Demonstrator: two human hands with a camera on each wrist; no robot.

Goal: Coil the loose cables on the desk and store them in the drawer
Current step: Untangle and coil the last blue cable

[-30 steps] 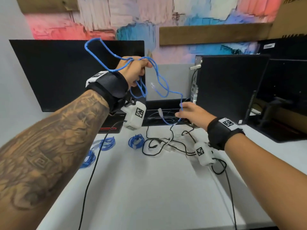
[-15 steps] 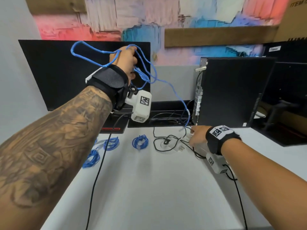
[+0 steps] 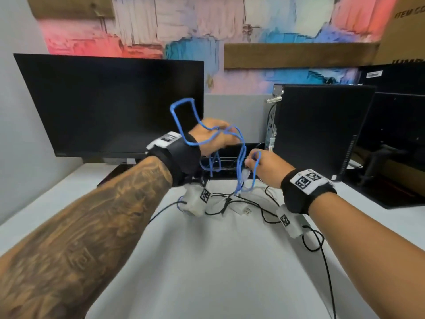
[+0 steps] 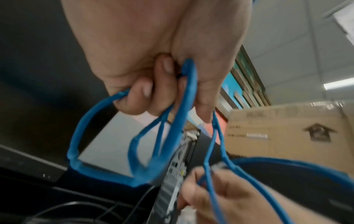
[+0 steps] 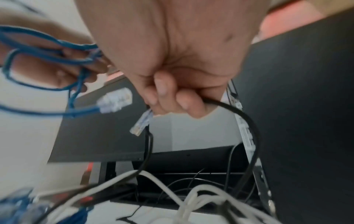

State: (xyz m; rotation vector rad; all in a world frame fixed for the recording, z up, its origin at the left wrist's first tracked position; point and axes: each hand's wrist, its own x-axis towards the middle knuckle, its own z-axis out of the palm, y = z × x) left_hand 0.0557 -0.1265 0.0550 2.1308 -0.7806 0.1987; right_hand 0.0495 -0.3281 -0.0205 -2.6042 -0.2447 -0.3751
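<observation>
Black and glossy, a monitor [image 3: 108,104] stands at the left behind the left hand [image 3: 212,138], whose curled fingers [image 4: 142,97] grip thin loops of blue cable [image 3: 181,122] above the white worktop [image 3: 218,261]. Tangled black cords [image 3: 232,200] lie beneath. Further right, the right hand [image 3: 266,168] pinches the cable's clear-plugged end beside a boxy computer tower [image 3: 322,130].

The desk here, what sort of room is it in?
Likely an office or IT workroom: a dark monitor, a desktop computer tower, cardboard box, and a blue network cable being coiled.
</observation>
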